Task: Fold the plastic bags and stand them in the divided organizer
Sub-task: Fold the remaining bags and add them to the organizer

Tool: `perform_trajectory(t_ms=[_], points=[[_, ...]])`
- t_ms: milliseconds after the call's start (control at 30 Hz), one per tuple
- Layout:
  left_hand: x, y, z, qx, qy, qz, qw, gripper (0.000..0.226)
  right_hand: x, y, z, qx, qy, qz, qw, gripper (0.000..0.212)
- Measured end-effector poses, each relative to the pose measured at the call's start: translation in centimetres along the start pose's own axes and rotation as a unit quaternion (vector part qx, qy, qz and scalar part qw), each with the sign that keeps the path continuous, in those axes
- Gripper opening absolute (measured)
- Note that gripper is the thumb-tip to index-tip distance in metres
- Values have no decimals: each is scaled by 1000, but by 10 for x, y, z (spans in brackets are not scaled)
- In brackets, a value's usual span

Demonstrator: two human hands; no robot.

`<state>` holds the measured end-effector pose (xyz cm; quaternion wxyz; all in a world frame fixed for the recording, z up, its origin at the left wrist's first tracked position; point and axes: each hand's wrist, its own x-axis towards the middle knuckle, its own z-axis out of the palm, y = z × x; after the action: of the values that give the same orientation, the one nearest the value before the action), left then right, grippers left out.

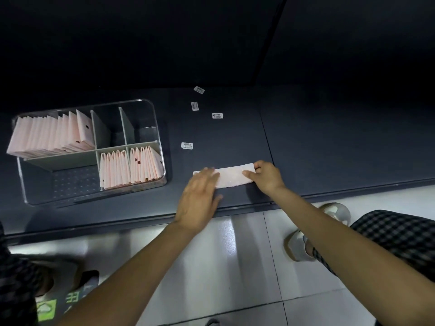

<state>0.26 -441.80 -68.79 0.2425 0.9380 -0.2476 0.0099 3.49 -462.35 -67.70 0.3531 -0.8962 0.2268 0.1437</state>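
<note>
On the counter [235, 137], the folded bag strip [231, 177] lay lengthwise left to right between both hands: left hand [200, 196] flat on its left end, right hand [266, 176] apparently pinching its right end; organizer [162, 147] stood leftward.

**Dim scene, bright floor, blurred left hand**

My feed is dark overall: the upper half falls almost to black, and the dark table [306, 147] only picks up a faint sheen. The brightest area is the glossy tiled floor [235, 243], streaked with pale glare. My left hand [200, 196] is smeared by motion blur; my right hand [266, 175] looks sharper. Wide-angle distortion bends the table edge, and the corners vignette and soften.
</note>
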Motion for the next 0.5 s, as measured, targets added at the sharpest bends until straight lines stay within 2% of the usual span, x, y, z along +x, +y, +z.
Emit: perform_trajectory(t_ms=[33, 100, 233, 300, 333, 367, 400, 433, 500], points=[[-1, 2, 5, 34, -61, 35, 997, 67, 0, -1, 0, -6, 3, 0, 1000, 28], [-2, 0, 15, 112, -154, 41, 981, 82, 1, -2, -1, -3, 2, 6, 1000, 29], [-1, -10, 19, 166, -203, 23, 965, 87, -5, -4, 0, -2, 5, 17, 1000, 28], [0, -11, 17, 167, -215, 29, 962, 87, -18, -5, 4, -101, 101, -61, 988, 29], [0, -11, 17, 171, -220, 30, 960, 87, -26, -7, 9, -141, 154, -133, 969, 31], [0, -10, 17, 173, -223, 29, 959, 87, -34, -10, 15, -142, 170, -207, 953, 33], [1, -9, 16, 172, -226, 27, 958, 86, -41, -14, 22, -119, 134, -258, 949, 37], [1, -9, 15, 168, -229, 26, 959, 86, -48, -20, 30, -91, 64, -285, 952, 42], [1, -9, 14, 159, -236, 27, 958, 82, -56, -26, 46, -66, -86, -292, 950, 52]])
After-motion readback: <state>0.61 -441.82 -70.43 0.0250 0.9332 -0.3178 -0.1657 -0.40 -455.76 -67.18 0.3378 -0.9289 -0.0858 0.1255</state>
